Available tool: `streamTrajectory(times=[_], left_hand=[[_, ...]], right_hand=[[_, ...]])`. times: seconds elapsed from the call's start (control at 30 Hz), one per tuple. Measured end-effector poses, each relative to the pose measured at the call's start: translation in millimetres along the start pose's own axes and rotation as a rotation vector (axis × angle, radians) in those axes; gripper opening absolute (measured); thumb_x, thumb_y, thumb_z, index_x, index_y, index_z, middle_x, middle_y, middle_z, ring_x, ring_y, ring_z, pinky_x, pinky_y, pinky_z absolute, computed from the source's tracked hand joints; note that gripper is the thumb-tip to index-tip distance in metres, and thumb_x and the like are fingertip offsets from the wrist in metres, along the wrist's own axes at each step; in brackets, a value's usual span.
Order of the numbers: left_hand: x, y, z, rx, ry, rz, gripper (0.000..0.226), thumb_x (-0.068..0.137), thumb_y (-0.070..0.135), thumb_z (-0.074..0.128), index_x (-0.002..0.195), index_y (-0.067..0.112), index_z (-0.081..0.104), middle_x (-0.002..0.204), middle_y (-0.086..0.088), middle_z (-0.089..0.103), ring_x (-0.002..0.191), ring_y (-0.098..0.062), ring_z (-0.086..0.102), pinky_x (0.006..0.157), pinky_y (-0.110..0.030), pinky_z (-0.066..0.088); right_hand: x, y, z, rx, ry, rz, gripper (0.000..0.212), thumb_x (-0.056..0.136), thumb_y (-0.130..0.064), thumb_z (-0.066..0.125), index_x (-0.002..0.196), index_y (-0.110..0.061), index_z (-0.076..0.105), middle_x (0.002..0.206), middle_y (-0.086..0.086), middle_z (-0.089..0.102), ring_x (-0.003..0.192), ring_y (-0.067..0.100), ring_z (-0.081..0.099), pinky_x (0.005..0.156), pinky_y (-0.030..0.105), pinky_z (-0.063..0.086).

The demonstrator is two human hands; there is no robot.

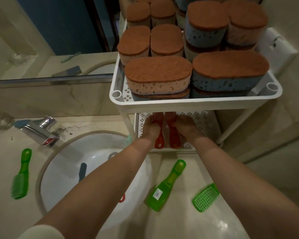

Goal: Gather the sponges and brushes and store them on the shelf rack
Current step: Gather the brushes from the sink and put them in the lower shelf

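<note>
Left grip (151, 128): holds left red brush (158, 140)
Right grip (186, 129): holds right red brush (174, 141)
Place: lower rack shelf (201, 121)

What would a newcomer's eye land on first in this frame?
The brown-topped sponges stacked tightly on the top tier of the white rack dominate. Below, at the lower shelf, the left hand and right hand each grip a red brush. Three bright green brushes lie on the counter either side of the sink.
</note>
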State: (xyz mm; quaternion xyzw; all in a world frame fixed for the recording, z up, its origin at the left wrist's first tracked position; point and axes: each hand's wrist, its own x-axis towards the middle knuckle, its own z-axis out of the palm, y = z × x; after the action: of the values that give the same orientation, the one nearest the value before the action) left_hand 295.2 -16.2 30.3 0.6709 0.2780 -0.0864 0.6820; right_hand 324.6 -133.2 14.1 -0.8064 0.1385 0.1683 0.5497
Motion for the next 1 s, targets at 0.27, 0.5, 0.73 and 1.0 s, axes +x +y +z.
streamTrajectory(times=[0.27, 0.5, 0.73, 1.0], left_hand=[[-7.3, -3.6, -6.5, 0.373, -0.004, 0.141, 0.033, 0.094, 0.01, 0.044, 0.124, 0.01, 0.057, 0.116, -0.022, 0.063, 0.11, -0.039, 0.06, 0.095, -0.048, 0.05], [-17.3, -19.4, -10.0, 0.708, -0.044, 0.367, 0.041, 0.096, 0.018, 0.045, 0.137, 0.009, 0.046, 0.142, -0.017, 0.04, 0.133, -0.032, 0.039, 0.112, -0.035, 0.033], [-26.2, -30.8, -29.9, 1.048, -0.291, 0.525, 0.058, 0.099, 0.019, 0.039, 0.154, 0.022, 0.022, 0.155, -0.006, 0.027, 0.141, -0.025, 0.028, 0.112, -0.037, 0.033], [-29.4, -25.9, -28.7, 1.194, -0.314, 0.401, 0.057, 0.102, 0.036, 0.033, 0.154, 0.019, 0.017, 0.162, -0.006, 0.011, 0.147, -0.025, 0.015, 0.117, -0.038, 0.022]], right_hand=[[-4.0, 4.9, 0.5, 0.024, -0.024, -0.043, 0.026, 0.078, -0.009, 0.063, 0.067, -0.033, 0.069, 0.076, -0.013, 0.069, 0.081, 0.012, 0.066, 0.077, 0.026, 0.051], [-8.8, 11.1, 4.1, -0.153, -0.074, -0.131, 0.022, 0.083, -0.02, 0.068, 0.106, -0.02, 0.07, 0.111, 0.008, 0.07, 0.102, 0.024, 0.065, 0.094, 0.035, 0.05], [-13.8, 15.5, 4.8, -0.061, -0.037, -0.086, 0.018, 0.086, -0.016, 0.064, 0.099, -0.026, 0.07, 0.106, 0.008, 0.072, 0.1, 0.026, 0.066, 0.095, 0.039, 0.052], [-15.4, 11.9, 6.1, -0.081, 0.029, -0.079, 0.017, 0.086, -0.017, 0.059, 0.096, -0.016, 0.073, 0.099, 0.007, 0.072, 0.091, 0.022, 0.066, 0.083, 0.031, 0.052]])
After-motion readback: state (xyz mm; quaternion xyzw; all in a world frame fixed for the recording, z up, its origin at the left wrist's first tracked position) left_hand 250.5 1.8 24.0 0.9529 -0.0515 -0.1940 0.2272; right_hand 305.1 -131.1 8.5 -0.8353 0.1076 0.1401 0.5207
